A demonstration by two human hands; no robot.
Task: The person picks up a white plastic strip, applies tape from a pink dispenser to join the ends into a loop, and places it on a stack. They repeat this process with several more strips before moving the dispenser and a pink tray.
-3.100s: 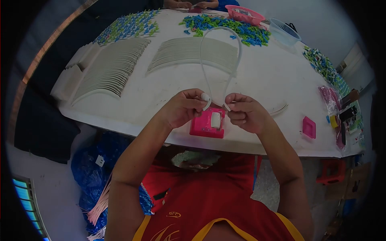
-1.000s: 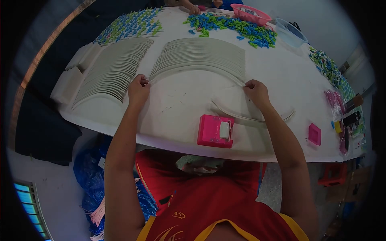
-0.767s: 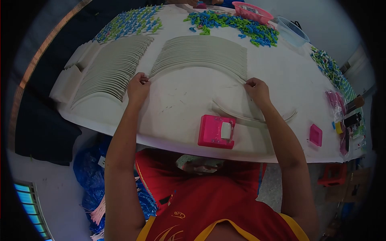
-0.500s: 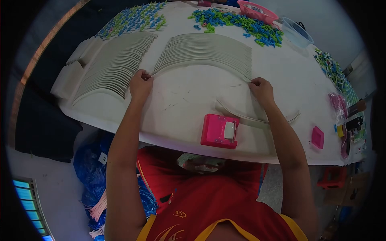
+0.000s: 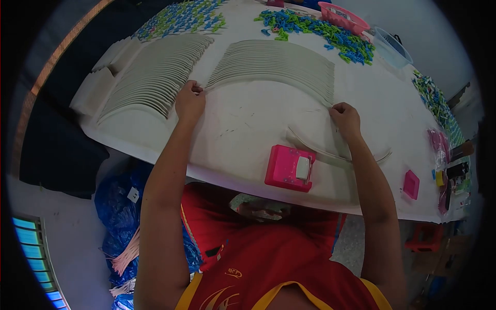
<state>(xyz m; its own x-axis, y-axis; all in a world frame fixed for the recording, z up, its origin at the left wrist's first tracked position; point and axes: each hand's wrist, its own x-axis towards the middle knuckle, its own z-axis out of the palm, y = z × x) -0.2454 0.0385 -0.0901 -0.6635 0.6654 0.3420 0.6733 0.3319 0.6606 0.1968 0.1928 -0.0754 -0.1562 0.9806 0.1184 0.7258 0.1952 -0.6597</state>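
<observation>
On the white table, thin pale strips lie in a curved, closely spaced row (image 5: 279, 58) in front of me. My left hand (image 5: 190, 101) pinches at the left end of the nearest strip. At that strip's right end, the thumb and fingers of my right hand (image 5: 346, 120) are closed on it. A second row of similar strips (image 5: 155, 77) fans out to the left of my left hand. Several loose curved strips (image 5: 321, 153) lie closer to me, partly hidden under my right forearm.
A pink box-shaped dispenser (image 5: 283, 168) stands near the table's front edge. Blue and green clips (image 5: 330, 39) are heaped at the back, beside a pink basket (image 5: 345, 19) and a clear tub (image 5: 391, 49). At right lies a small pink tray (image 5: 411, 184).
The whole view has shifted slightly, so the table's contents appear farther right. Both hands stay at the two ends of the nearest strip.
</observation>
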